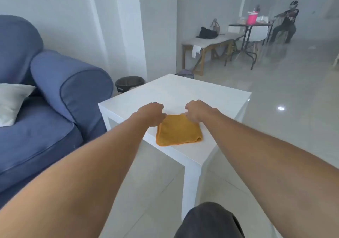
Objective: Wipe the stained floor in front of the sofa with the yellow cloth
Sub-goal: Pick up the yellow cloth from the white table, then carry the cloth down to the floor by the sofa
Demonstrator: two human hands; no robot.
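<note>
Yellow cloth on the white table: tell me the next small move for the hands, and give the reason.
Probably lift the yellow cloth off the white table. Both the left hand and the right hand are curled at its far corners, but it lies folded flat on the tabletop, and the floor by the blue sofa is where it is needed.

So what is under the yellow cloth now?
The cloth lies folded on the white table, with both hands, left and right, at its far edge. Whatever lies between cloth and tabletop is covered and cannot be seen.
</note>
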